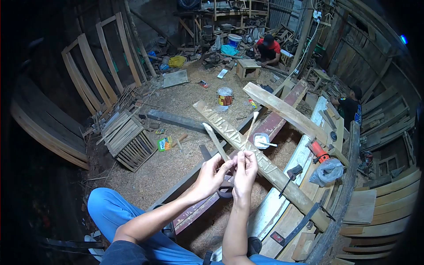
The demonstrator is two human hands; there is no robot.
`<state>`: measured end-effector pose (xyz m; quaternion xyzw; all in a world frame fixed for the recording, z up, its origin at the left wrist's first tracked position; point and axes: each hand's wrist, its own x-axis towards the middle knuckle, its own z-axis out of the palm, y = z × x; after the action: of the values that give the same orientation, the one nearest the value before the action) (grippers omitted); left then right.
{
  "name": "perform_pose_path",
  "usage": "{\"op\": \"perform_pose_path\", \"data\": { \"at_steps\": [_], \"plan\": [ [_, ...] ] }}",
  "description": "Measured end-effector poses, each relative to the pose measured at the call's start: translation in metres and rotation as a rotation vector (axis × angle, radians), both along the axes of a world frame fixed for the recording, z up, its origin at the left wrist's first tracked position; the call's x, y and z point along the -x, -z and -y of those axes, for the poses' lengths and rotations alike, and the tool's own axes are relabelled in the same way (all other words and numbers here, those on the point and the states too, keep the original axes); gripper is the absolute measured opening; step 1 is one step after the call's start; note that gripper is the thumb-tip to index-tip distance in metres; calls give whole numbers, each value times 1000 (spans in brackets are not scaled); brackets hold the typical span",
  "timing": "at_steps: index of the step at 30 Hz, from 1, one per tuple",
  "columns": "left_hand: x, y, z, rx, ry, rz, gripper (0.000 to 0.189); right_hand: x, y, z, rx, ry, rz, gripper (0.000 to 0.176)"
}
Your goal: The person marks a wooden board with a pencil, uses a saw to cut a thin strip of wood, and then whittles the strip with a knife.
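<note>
My left hand (211,176) is closed in a pinch on a thin wooden stick (215,140) with a pale end pointing away from me. My right hand (244,174) is pinched shut, its fingertips meeting those of the left; what lies between them is hidden. Beyond my hands a long board (276,176) with raised carved letters lies slantwise across the bench. A second pale-tipped stick (252,125) rests on the board. Beside it is a plastic tub (260,139) of whitish stuff, with a white-handled tool (269,144) across its rim.
A red angle grinder (319,151), a plastic bag (327,171) and a black clamp (293,232) lie on the right. A paint can (225,97) and slatted wooden crate (128,140) stand on the shavings-strewn floor. Two people (268,51) crouch or sit farther off.
</note>
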<state>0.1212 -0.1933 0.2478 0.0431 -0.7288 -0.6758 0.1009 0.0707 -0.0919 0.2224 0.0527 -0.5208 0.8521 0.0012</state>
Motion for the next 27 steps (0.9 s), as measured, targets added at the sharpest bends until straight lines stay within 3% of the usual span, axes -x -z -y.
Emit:
{"op": "perform_pose_path", "data": {
  "at_steps": [3, 6, 8, 11, 14, 18, 20, 24, 27],
  "plan": [
    [-2, -2, 4, 117, 10, 27, 25, 4, 4, -2, 82, 28, 103, 10],
    [-4, -9, 7, 56, 10, 83, 24, 15, 4, -15, 58, 176, 127, 10],
    [-2, -15, 15, -161, 16, 57, 22, 24, 10, -34, -24, 293, 134, 9],
    [6, -23, 34, -162, -125, -9, 23, 45, 46, -58, -365, 540, -68, 11],
    [10, -25, 34, -302, -216, -89, 24, 39, 31, -53, -500, 589, -181, 12],
    [14, -17, 29, -352, -279, -127, 26, 25, 20, -27, -398, 382, -184, 15],
    [14, -21, 28, -499, -266, -63, 29, 14, 6, -9, -376, 181, -28, 20],
    [21, -23, 35, -521, -341, -132, 28, -9, 7, 18, -241, -232, 17, 48],
    [26, -27, 44, -512, -413, -216, 26, -21, 3, 26, -206, -471, 87, 52]
  ]
}}
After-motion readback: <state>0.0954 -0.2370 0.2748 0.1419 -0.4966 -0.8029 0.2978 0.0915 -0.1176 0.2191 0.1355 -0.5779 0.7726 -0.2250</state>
